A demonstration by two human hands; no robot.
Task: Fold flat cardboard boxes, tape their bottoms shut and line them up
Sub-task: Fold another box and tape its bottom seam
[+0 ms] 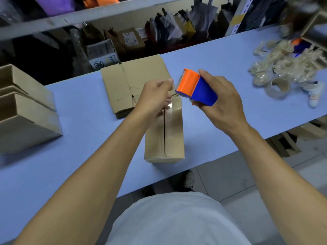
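Note:
A folded cardboard box [172, 135] stands bottom-up at the table's near edge, its centre seam running away from me with clear tape over its far end. My right hand [223, 101] grips an orange and blue tape dispenser [196, 87] just above the box's far right corner. My left hand [155, 98] hovers over the box's far end, fingers pinched on the clear tape end coming from the dispenser. A stack of flat cardboard boxes [123, 85] lies behind the box.
Folded boxes [26, 112] stand in a row at the left on the light blue table [88, 124]. A spare tape roll [278, 87], crumpled clear tape scraps [286, 66] and a small white bottle [314, 96] lie at the right. Shelves with goods run behind.

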